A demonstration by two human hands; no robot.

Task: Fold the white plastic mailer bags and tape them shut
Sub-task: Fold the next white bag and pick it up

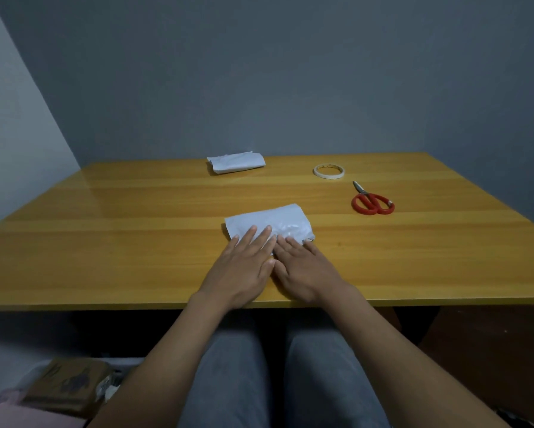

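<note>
White plastic mailer bag (pixel 267 222), folded flat, lies near the front edge of the yellow wooden table (pixel 135 242). Well behind it sit a second folded white mailer (pixel 235 162), a ring of pale tape (pixel 329 171) and red-handled scissors (pixel 371 202). The bag's near edge is hidden under the hands. Left hand (pixel 244 267) and right hand (pixel 305 271) press on it, flat and open, gripping nothing.

There is a single view, from a wide-angle camera worn on the person's head, facing forward and tilted down. It looks along both forearms and over the lap to the near edge of the tabletop (pixel 105 242), which sits close below, and on across to its far edge and the grey wall (pixel 259 72) behind. Straight lines bow toward the frame's edges.
</note>
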